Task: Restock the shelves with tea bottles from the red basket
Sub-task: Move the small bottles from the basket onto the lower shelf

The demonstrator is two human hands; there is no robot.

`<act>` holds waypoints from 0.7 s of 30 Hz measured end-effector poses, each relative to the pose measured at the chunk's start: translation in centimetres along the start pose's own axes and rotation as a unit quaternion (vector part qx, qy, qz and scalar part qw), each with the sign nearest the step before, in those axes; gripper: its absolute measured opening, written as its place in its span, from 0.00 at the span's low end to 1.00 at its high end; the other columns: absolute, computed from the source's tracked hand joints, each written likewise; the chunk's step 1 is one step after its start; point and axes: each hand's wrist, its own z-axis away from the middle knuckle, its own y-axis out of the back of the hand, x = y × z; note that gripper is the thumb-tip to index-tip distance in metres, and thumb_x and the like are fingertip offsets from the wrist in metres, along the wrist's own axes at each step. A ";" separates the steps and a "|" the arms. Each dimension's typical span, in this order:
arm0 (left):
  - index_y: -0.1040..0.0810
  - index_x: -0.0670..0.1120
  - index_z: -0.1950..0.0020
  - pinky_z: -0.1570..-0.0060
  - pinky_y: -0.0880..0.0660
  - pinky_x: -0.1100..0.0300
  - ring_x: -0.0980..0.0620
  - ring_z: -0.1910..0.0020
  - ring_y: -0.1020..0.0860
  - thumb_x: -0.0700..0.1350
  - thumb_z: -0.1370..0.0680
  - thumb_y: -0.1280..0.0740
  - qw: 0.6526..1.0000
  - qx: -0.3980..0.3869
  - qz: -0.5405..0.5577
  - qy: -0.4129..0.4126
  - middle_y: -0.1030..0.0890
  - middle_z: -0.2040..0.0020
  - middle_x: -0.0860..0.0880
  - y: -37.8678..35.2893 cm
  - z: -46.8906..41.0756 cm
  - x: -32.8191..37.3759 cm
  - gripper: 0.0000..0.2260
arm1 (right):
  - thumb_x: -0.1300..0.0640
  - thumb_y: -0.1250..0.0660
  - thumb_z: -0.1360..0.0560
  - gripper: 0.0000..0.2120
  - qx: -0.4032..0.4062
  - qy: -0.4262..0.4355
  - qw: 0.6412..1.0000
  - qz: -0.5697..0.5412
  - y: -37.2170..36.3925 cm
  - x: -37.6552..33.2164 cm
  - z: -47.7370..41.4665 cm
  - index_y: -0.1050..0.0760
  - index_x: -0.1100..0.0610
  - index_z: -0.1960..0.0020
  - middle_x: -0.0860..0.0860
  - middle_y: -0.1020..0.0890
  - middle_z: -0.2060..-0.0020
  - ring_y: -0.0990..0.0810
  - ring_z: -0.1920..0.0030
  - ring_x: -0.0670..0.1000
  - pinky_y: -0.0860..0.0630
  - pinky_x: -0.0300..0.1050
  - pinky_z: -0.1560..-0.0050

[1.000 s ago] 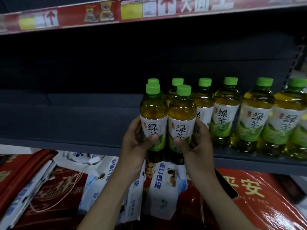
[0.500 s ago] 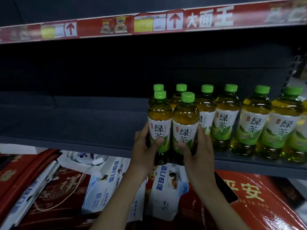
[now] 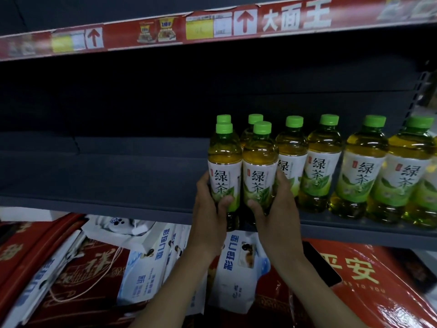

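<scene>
Placing two green-capped clear plastic tea bottles (image 3: 241,178) at the front edge of the dark grey metal shelf (image 3: 99,183), left hand (image 3: 210,209) and right hand (image 3: 276,207) each wrap one bottle; next, judged: push back, release.

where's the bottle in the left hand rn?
In the head view, centre frame: the left hand holds the bottle upright at the shelf's front edge, touching the right hand's bottle, at the left end of the stocked row.
</scene>
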 end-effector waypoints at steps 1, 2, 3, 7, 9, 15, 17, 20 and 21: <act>0.40 0.56 0.30 0.45 0.26 0.69 0.60 0.38 0.25 0.37 0.20 0.37 1.000 0.000 0.002 -0.004 0.25 0.36 0.52 0.0 -0.2 0.0 0.23 | 0.61 0.26 0.27 0.40 0.000 0.000 1.000 0.005 -0.1 0.1 -0.1 0.44 0.51 0.22 0.44 0.31 0.31 0.33 0.31 0.43 0.31 0.45 0.30; 0.40 0.55 0.29 0.46 0.26 0.70 0.61 0.38 0.24 0.38 0.19 0.37 1.000 0.001 0.003 -0.008 0.24 0.36 0.52 0.0 -0.4 -0.1 0.23 | 0.60 0.26 0.27 0.40 0.001 -0.001 1.000 0.007 -0.2 0.2 -0.3 0.44 0.50 0.22 0.44 0.31 0.31 0.33 0.31 0.41 0.33 0.43 0.31; 0.40 0.54 0.29 0.48 0.26 0.71 0.62 0.40 0.23 0.40 0.19 0.38 1.000 0.002 0.007 -0.012 0.23 0.37 0.53 0.0 -0.6 -0.1 0.22 | 0.59 0.26 0.27 0.41 0.003 -0.002 1.000 0.009 -0.3 0.3 -0.4 0.45 0.49 0.21 0.44 0.32 0.31 0.34 0.31 0.41 0.34 0.40 0.31; 0.39 0.52 0.29 0.53 0.25 0.71 0.62 0.46 0.20 0.43 0.18 0.39 0.999 0.013 0.030 -0.014 0.19 0.43 0.56 0.0 -1.2 -0.4 0.19 | 0.57 0.27 0.26 0.43 0.007 -0.012 1.000 0.015 -1.0 0.5 -1.0 0.50 0.47 0.20 0.38 0.36 0.32 0.39 0.31 0.35 0.41 0.32 0.31; 0.37 0.51 0.30 0.54 0.25 0.71 0.62 0.48 0.19 0.41 0.18 0.38 0.999 0.021 0.036 -0.013 0.18 0.46 0.57 -0.2 -1.3 -0.4 0.18 | 0.57 0.28 0.25 0.43 0.013 -0.012 1.000 0.022 -1.3 0.5 -1.0 0.50 0.47 0.20 0.36 0.37 0.34 0.40 0.33 0.33 0.45 0.24 0.35; 0.38 0.49 0.28 0.49 0.23 0.64 0.60 0.45 0.20 0.39 0.20 0.35 0.997 0.050 0.056 0.002 0.18 0.45 0.57 -0.2 -1.7 -0.7 0.22 | 0.59 0.27 0.26 0.42 0.014 -0.025 0.999 0.031 -1.3 0.7 -0.5 0.48 0.47 0.21 0.43 0.33 0.28 0.39 0.31 0.36 0.38 0.36 0.32; 0.35 0.48 0.30 0.50 0.25 0.69 0.63 0.44 0.21 0.35 0.22 0.34 0.997 0.059 0.050 -0.008 0.20 0.46 0.61 -0.3 -1.9 -1.0 0.22 | 0.60 0.27 0.27 0.43 0.007 -0.039 0.998 0.042 -1.3 0.7 -0.1 0.48 0.46 0.21 0.44 0.33 0.29 0.38 0.32 0.36 0.36 0.37 0.34; 0.31 0.51 0.32 0.48 0.26 0.70 0.65 0.43 0.22 0.35 0.21 0.35 0.998 0.040 0.042 -0.003 0.20 0.44 0.62 -0.4 -2.4 -1.6 0.20 | 0.60 0.28 0.26 0.40 0.005 -0.049 0.997 0.058 -1.3 1.0 0.4 0.46 0.47 0.22 0.46 0.32 0.28 0.33 0.29 0.44 0.30 0.45 0.33; 0.31 0.50 0.32 0.47 0.26 0.69 0.64 0.42 0.22 0.37 0.21 0.35 0.999 0.030 0.037 0.002 0.20 0.43 0.61 -0.4 -2.5 -1.8 0.19 | 0.60 0.28 0.25 0.39 0.007 -0.050 0.997 0.064 -1.3 1.0 0.4 0.46 0.48 0.22 0.46 0.31 0.29 0.32 0.29 0.46 0.29 0.47 0.33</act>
